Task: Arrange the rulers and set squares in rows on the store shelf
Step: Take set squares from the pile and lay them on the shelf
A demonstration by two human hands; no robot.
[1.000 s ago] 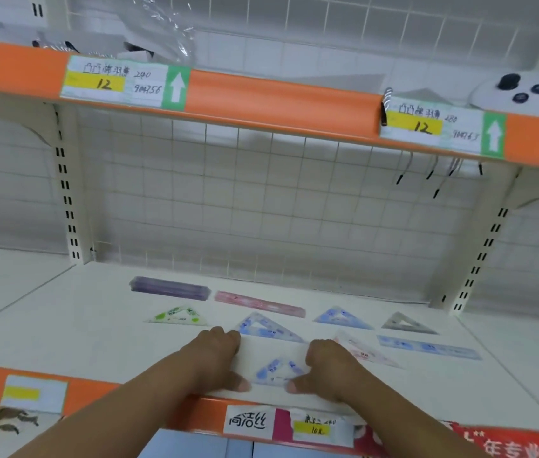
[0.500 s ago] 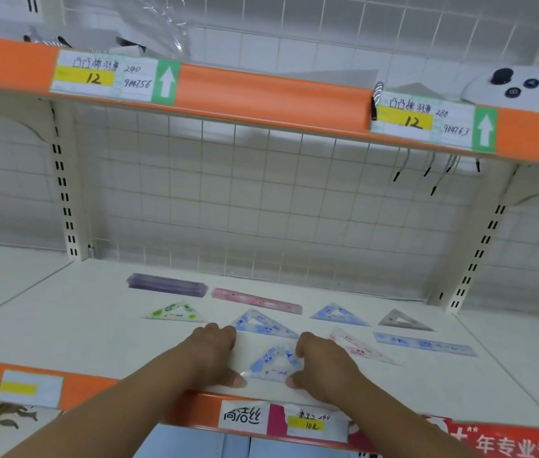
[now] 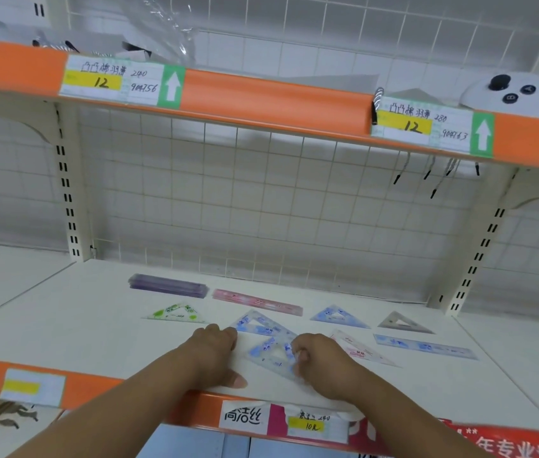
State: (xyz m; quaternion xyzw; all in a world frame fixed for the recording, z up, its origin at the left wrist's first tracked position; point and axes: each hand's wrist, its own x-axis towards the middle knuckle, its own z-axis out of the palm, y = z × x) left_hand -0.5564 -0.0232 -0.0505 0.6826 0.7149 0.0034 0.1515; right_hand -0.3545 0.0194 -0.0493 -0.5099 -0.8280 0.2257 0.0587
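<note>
Set squares and rulers lie flat in loose rows on a white store shelf (image 3: 73,328) as a person works at its front edge. A small blue set square (image 3: 273,355) sits between the two hands, near the front edge at mid-shelf. The right hand (image 3: 322,365) has its fingers curled onto the right corner of that piece. The left hand (image 3: 213,357) rests knuckles-down just beside it, fingers tucked and thumb out; whether it grips anything cannot be told.

Behind it, a larger blue set square (image 3: 255,325) appears to touch or overlap its far corner. A green set square (image 3: 175,314) lies to the left, and a pink set square (image 3: 364,353) and a blue ruler (image 3: 425,348) to the right. Along the back run a stack of purple rulers (image 3: 169,285) and a pink ruler (image 3: 258,302).

The risks look modest but real. The thin, slick plastic could skid off the front edge if it is drawn toward the person. A push toward the back could knock the larger blue piece out of line. The right wrist, close to the pink set square, could drag it askew.
</note>
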